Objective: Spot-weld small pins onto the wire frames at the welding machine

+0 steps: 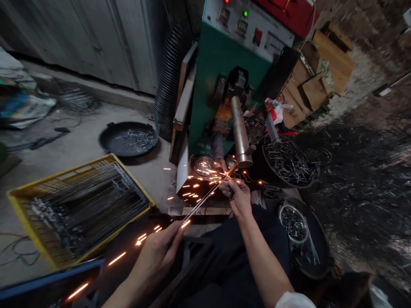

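Observation:
My left hand is closed on the near end of thin metal rods, which slant up to the right. At their far end, orange sparks burst beside the electrode tips of a green machine. My right hand pinches something small at that spot, just below the thick metal cylinder; the piece between its fingertips is too small to make out. Sparks fly left, some of them passing over my left hand.
A yellow crate of wire rods lies at the left, with a black pan of small pieces behind it. Right of the machine stand a dark basin of metal pieces and a round bowl on a black tray.

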A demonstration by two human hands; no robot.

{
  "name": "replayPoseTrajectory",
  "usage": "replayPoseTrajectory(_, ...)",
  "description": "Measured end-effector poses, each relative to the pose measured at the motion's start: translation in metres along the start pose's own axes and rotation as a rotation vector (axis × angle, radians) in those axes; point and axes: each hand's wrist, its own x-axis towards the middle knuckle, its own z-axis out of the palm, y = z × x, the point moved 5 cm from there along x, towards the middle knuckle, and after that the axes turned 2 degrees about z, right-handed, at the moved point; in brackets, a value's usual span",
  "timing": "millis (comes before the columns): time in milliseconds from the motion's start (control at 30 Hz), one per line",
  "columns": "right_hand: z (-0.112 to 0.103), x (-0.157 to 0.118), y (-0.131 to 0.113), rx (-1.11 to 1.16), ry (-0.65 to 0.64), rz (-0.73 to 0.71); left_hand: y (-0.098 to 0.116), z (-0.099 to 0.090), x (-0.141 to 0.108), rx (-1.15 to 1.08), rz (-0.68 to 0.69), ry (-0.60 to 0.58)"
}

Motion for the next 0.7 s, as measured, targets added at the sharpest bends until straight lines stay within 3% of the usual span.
replayPoseTrajectory(200, -0.012, 0.004, -0.007, -0.028, 0.032, -0.079, 0.0, 0.003, 0.016, -0.008, -0.016, -0.048)
replayPoseTrajectory(333, -0.017, 0.014, -0.014, -0.017, 0.033, -0.121, 0.001, 0.001, 0.034, 0.027, 0.023, -0.001)
replayPoseTrajectory(700, -0.016, 0.017, -0.008, 0.024, -0.043, -0.03, -0.008, -0.01, 0.049, 0.006, -0.106, -0.09)
